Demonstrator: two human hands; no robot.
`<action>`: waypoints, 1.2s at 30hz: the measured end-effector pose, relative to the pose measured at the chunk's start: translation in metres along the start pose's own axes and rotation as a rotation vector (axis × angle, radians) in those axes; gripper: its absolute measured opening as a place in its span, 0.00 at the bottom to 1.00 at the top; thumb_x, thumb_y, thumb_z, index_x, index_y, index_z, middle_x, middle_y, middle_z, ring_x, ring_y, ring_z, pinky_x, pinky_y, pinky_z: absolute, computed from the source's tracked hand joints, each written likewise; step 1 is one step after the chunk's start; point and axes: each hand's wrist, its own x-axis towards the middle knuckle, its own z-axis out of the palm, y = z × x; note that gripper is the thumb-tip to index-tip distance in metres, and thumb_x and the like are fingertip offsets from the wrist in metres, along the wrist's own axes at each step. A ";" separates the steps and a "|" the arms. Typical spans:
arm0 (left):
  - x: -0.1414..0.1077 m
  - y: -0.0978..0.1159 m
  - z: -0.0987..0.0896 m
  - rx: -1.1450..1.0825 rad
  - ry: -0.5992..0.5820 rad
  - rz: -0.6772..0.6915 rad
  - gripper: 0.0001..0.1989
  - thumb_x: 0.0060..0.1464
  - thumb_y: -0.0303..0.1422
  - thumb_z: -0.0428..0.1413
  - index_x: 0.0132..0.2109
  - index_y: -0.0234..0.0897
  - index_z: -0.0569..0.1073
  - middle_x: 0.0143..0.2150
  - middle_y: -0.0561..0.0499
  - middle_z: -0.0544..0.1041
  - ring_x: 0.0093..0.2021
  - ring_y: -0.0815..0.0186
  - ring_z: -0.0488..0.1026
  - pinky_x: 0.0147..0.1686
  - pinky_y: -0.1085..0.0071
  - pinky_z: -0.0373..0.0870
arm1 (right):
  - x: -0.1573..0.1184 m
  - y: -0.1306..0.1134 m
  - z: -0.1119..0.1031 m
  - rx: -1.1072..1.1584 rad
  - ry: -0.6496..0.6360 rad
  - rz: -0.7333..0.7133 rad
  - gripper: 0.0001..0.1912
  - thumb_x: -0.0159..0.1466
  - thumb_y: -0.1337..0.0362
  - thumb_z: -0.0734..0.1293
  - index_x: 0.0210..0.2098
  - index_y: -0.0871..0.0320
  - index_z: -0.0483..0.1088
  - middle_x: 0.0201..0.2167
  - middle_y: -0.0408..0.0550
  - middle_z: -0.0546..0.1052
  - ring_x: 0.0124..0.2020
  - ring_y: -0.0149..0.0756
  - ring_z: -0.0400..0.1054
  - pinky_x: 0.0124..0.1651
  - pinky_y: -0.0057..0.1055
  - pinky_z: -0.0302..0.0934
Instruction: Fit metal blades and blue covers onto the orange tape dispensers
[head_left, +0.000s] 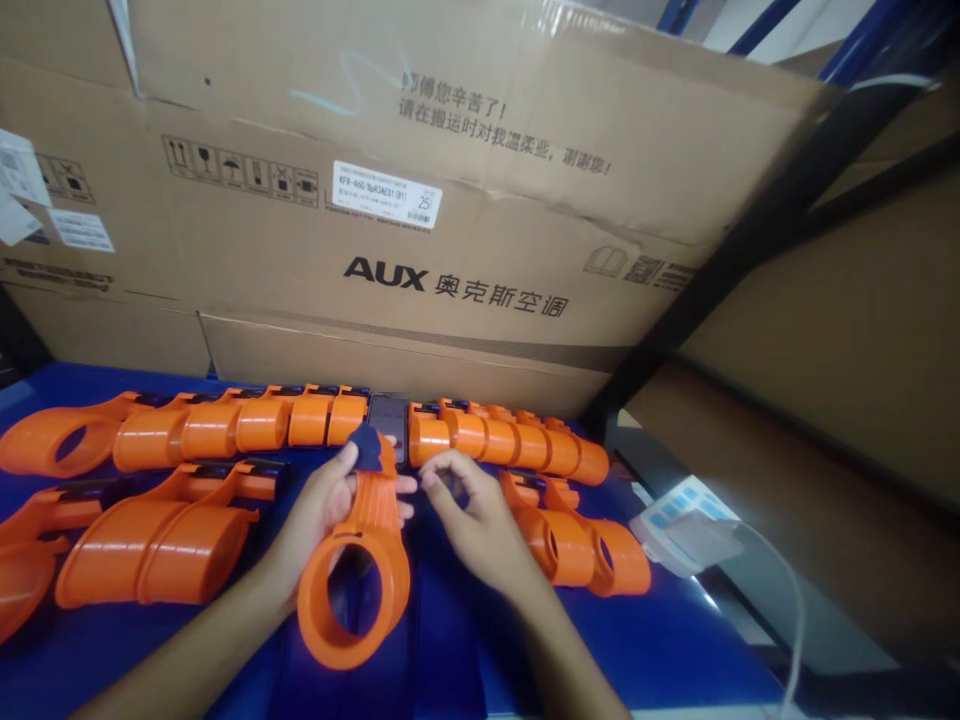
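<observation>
In the head view my left hand point(330, 505) is wrapped round the neck of an orange plastic ring with a handle point(386, 590). A dark blue cap point(367, 447) covers the handle's upper end, by my left thumb. The open ring hangs toward me, below the hand, and the left fingertips show behind the neck. Just to the right is my right hand point(480, 515), apart from the ring. Its thumb and index finger curl together at the tips; whether anything small is between them I cannot make out.
Orange ringed parts with dark ends stand in rows on the blue table point(675, 650), left point(210, 430) and right point(555, 450). A dark phone-like slab point(388, 415) stands between the rows. Behind is a large cardboard box point(465, 240). A white device with a cable point(694, 540) lies right.
</observation>
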 end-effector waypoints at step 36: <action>0.000 -0.001 -0.011 -0.042 -0.094 -0.143 0.40 0.61 0.61 0.55 0.60 0.27 0.76 0.37 0.35 0.86 0.32 0.50 0.84 0.32 0.62 0.77 | -0.014 0.001 -0.018 -0.630 -0.555 0.053 0.15 0.63 0.70 0.71 0.47 0.53 0.68 0.50 0.50 0.75 0.53 0.48 0.65 0.59 0.46 0.56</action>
